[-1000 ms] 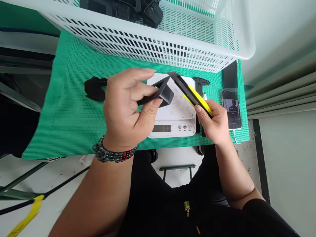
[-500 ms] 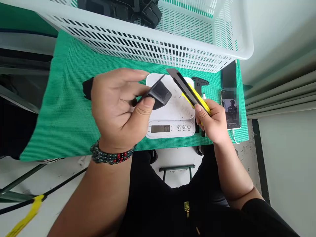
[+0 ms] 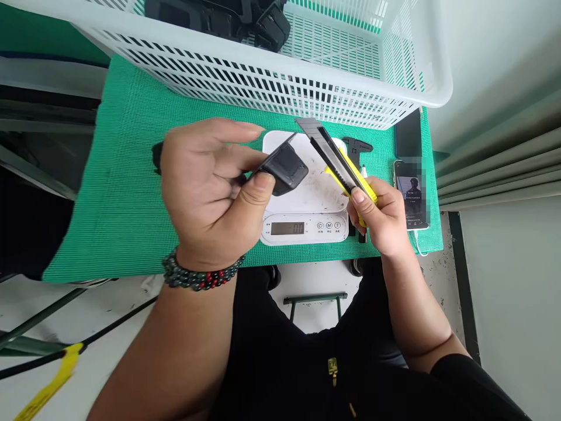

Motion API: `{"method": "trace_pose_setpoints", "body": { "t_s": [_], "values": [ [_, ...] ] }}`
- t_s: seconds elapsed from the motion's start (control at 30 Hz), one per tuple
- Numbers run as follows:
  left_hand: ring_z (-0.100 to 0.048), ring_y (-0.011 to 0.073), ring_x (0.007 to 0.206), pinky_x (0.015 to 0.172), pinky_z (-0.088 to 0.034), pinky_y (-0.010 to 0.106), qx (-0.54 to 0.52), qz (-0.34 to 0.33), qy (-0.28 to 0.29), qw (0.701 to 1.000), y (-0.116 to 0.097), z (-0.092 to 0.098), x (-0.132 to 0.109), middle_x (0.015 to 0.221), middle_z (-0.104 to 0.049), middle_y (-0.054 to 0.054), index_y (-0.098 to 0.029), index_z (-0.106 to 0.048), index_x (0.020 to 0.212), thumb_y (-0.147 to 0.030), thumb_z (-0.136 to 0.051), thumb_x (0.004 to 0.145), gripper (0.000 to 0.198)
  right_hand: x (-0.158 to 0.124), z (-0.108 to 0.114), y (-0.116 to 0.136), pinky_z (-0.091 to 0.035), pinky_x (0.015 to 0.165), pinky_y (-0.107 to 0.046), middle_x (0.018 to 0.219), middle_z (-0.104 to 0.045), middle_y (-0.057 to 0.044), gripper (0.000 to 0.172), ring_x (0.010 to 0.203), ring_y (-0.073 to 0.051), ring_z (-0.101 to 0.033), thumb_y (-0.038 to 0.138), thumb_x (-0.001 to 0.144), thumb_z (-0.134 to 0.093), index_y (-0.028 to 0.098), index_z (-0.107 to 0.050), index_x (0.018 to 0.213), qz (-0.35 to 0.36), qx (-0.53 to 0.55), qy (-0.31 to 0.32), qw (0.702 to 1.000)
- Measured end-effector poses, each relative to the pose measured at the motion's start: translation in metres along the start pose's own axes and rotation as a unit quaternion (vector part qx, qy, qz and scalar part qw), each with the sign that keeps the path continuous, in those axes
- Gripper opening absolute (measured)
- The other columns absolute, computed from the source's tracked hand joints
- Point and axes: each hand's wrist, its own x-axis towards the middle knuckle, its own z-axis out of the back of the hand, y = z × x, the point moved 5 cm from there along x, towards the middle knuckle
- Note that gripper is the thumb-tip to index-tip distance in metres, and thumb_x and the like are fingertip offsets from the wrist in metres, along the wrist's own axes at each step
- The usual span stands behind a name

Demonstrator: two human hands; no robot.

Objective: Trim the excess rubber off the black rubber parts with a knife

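Between the thumb and fingers of my left hand [image 3: 214, 181] is a small black plastic part [image 3: 287, 168], boxy with a thin flat edge that points up. My right hand [image 3: 381, 213] grips a yellow and black utility knife [image 3: 339, 164], its blade out and pointing up and to the left. The blade is close to the black part but apart from it. Both are held above a white digital scale [image 3: 307, 228], whose plate carries dark specks. Behind my left hand a dark object [image 3: 156, 156] shows only in part.
A large white plastic basket [image 3: 245, 76] holding several black parts [image 3: 263, 23] stands at the back of the green-covered table [image 3: 118, 228]. Right of the scale lie a black caliper [image 3: 358, 146], partly hidden, and a phone [image 3: 411, 196] with a cable. A dark flat object [image 3: 407, 135] lies behind the phone.
The utility knife has turned slightly in my right hand, so more of the blade's flat side shows. The black part is tilted a little differently. The view has shifted slightly.
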Motion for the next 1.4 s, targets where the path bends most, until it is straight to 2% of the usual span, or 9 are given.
{"method": "trace_pose_setpoints", "body": {
  "t_s": [0.3,0.47,0.67,0.73,0.83,0.93,1.07,1.13,1.4],
  "values": [
    [-0.069,0.0062,0.058,0.043,-0.042,0.014,-0.008,-0.007,-0.062,0.998,-0.012,0.001,0.007,0.088,-0.066,-0.005,-0.029,-0.069,0.132,-0.039,-0.076,0.097,0.037,0.001,-0.001,-0.002,-0.029,0.046,-0.026,0.057,-0.048,0.006,0.056,0.052,-0.009,-0.04,0.072,0.087,-0.074,0.024,-0.052,0.071,-0.017,-0.047,-0.017,0.999],
    [-0.06,0.0007,0.052,0.057,-0.061,0.024,-0.066,-0.001,-0.158,0.985,0.006,0.003,0.002,0.08,-0.052,-0.008,-0.018,-0.071,0.117,-0.051,-0.077,0.092,0.042,-0.004,-0.002,0.003,-0.032,0.047,-0.027,0.06,-0.051,0.005,0.049,0.052,-0.01,-0.041,0.067,0.091,-0.073,0.023,-0.057,0.076,0.023,-0.024,-0.028,0.999],
    [-0.077,0.0186,0.098,0.061,-0.071,0.031,-0.248,0.242,-0.119,0.93,0.02,-0.006,-0.006,0.105,-0.07,-0.001,-0.03,-0.067,0.126,-0.05,-0.081,0.092,0.042,-0.008,-0.009,-0.003,-0.032,0.048,-0.027,0.061,-0.05,0.006,0.045,0.052,-0.01,-0.041,0.065,0.093,-0.072,0.023,-0.059,0.08,0.027,-0.012,-0.026,0.999],
    [-0.074,0.0228,0.117,0.065,-0.072,0.031,-0.275,0.255,-0.079,0.924,0.019,-0.008,-0.007,0.119,-0.07,0.0,-0.034,-0.068,0.128,-0.048,-0.086,0.088,0.046,-0.008,-0.01,-0.003,-0.032,0.048,-0.027,0.06,-0.05,0.006,0.046,0.051,-0.01,-0.04,0.066,0.092,-0.072,0.024,-0.059,0.08,0.026,-0.013,-0.029,0.999],
    [-0.07,0.0267,0.127,0.071,-0.073,0.033,-0.259,0.187,-0.035,0.947,0.02,-0.008,-0.008,0.126,-0.066,0.0,-0.043,-0.062,0.138,-0.048,-0.1,0.068,0.08,-0.009,-0.008,-0.001,-0.032,0.048,-0.028,0.06,-0.051,0.005,0.046,0.052,-0.01,-0.04,0.066,0.092,-0.072,0.024,-0.059,0.08,0.023,-0.014,-0.037,0.999],
    [-0.068,0.0285,0.132,0.081,-0.074,0.036,-0.193,0.177,-0.024,0.965,0.031,-0.006,-0.013,0.139,-0.062,0.003,-0.046,-0.054,0.148,-0.041,-0.101,0.068,0.093,-0.009,-0.007,0.001,-0.032,0.049,-0.028,0.06,-0.051,0.005,0.045,0.052,-0.011,-0.04,0.065,0.093,-0.072,0.024,-0.059,0.08,0.027,-0.015,-0.042,0.999],
    [-0.065,0.035,0.137,0.105,-0.065,0.052,-0.086,0.059,-0.052,0.993,0.038,0.004,-0.015,0.154,-0.045,0.007,-0.034,-0.054,0.15,-0.06,-0.104,0.053,0.112,-0.01,-0.006,0.002,-0.032,0.05,-0.029,0.062,-0.051,0.005,0.045,0.054,-0.012,-0.042,0.066,0.093,-0.07,0.024,-0.059,0.082,0.037,-0.04,-0.04,0.998],
    [-0.068,0.0367,0.132,0.104,-0.062,0.059,-0.082,0.038,-0.042,0.995,0.044,0.006,-0.018,0.155,-0.041,0.009,-0.03,-0.047,0.153,-0.069,-0.102,0.048,0.125,-0.011,-0.006,0.003,-0.032,0.051,-0.029,0.063,-0.051,0.005,0.041,0.055,-0.012,-0.042,0.063,0.095,-0.07,0.024,-0.06,0.084,0.049,-0.047,-0.032,0.997],
    [-0.081,0.0222,0.094,0.088,-0.071,0.041,0.047,0.008,0.028,0.998,0.028,0.011,-0.019,0.153,-0.057,0.013,-0.029,-0.044,0.158,-0.032,-0.106,0.057,0.118,-0.013,-0.006,0.016,-0.035,0.053,-0.029,0.066,-0.055,0.003,0.038,0.056,-0.011,-0.043,0.06,0.097,-0.067,0.023,-0.063,0.086,0.091,-0.095,0.01,0.991]
  ]
}}
